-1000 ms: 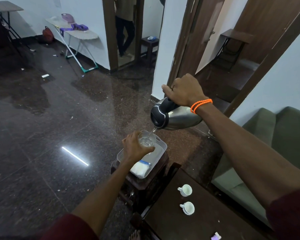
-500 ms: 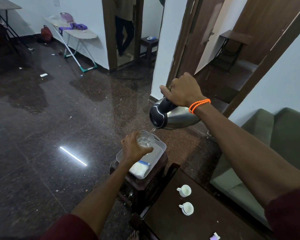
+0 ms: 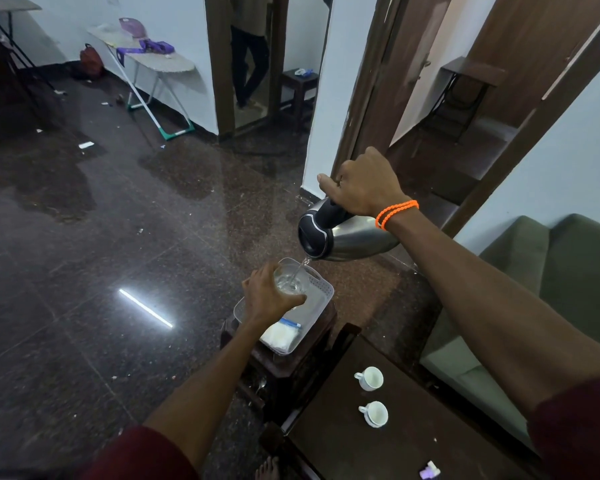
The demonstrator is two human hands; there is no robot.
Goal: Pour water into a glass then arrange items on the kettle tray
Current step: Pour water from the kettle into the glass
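My right hand (image 3: 362,187) grips the black handle of a steel kettle (image 3: 347,237), tipped with its spout down to the left. A thin stream of water falls from the spout into a clear glass (image 3: 290,280). My left hand (image 3: 269,296) is wrapped around that glass and holds it above the pale grey kettle tray (image 3: 321,296). The tray rests on a small dark wooden stool (image 3: 291,372). A white packet with a blue strip (image 3: 279,336) lies in the near end of the tray.
Two white cups (image 3: 369,378) (image 3: 374,413) stand on a dark low table (image 3: 395,445) at lower right. A green sofa (image 3: 541,271) is to the right. An ironing board (image 3: 146,53) and a standing person (image 3: 250,46) are far back on the dark polished floor.
The kettle and my right hand have shifted slightly left and up in view. The stream keeps running into the glass, which my left hand holds in about the same place.
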